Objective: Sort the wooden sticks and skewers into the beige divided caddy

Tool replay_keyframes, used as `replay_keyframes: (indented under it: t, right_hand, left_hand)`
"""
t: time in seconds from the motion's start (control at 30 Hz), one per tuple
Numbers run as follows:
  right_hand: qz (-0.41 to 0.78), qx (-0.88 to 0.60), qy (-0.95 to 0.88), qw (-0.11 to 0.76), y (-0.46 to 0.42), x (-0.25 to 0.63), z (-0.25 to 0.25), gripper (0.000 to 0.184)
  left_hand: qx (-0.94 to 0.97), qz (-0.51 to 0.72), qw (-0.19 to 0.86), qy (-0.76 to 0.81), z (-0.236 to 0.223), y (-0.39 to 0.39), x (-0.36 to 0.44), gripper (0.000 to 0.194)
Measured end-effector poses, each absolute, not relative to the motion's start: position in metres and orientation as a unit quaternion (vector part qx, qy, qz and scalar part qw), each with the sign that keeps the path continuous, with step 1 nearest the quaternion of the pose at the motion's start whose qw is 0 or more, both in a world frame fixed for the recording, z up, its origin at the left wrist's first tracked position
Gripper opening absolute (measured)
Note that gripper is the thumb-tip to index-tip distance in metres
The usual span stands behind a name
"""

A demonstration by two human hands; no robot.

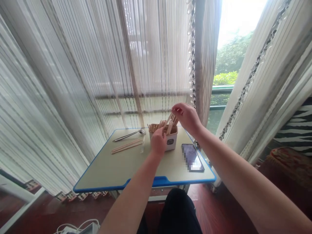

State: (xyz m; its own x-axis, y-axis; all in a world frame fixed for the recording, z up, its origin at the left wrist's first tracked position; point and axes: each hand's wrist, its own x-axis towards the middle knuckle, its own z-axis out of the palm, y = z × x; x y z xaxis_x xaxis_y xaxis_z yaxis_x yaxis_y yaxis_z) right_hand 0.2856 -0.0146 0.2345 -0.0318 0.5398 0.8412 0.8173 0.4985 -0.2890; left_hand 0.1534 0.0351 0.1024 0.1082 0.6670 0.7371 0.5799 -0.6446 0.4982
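Note:
A light-coloured utensil holder (170,143) with a brown rim and a dark label stands on the small table. Many wooden chopsticks (154,127) poke up out of its left side. My right hand (187,117) is above the holder's right side, its fingers pinched on the upper ends of chopsticks that slant down towards the holder. In front of the holder is my left hand (158,141), closed, with its fingertips at the rim around the lower part of a slanting chopstick. The left hand's grip is partly hidden.
Loose chopsticks (126,146) and a slotted metal spoon (129,135) lie to the left, near a small clear strip (142,144). A phone (192,158) lies at the right. The table (104,172) has a blue edge; curtains (158,58) hang behind it.

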Motion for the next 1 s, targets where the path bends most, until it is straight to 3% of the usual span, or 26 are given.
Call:
replay_keyframes:
  t: [0.33,0.67,0.77,1.0]
  right_hand:
    - [-0.042,-0.546,-0.773,0.321,0.01,0.278,0.208,0.013]
    - [-0.144,-0.544,-0.786,0.255,0.025,0.277,0.183,0.017]
    - [-0.159,-0.547,-0.773,0.278,0.022,0.277,0.178,0.019]
    - [-0.233,-0.414,-0.758,0.448,0.004,0.213,0.157,0.025]
  left_hand:
    - [0.744,0.482,0.042,0.461,0.095,0.044,0.146,0.034]
    - [0.76,0.441,0.009,0.477,0.093,0.044,0.143,0.023]
    - [0.736,0.498,-0.013,0.459,0.087,0.038,0.14,0.023]
    - [0.631,0.601,-0.088,0.483,0.06,0.048,0.074,0.023]
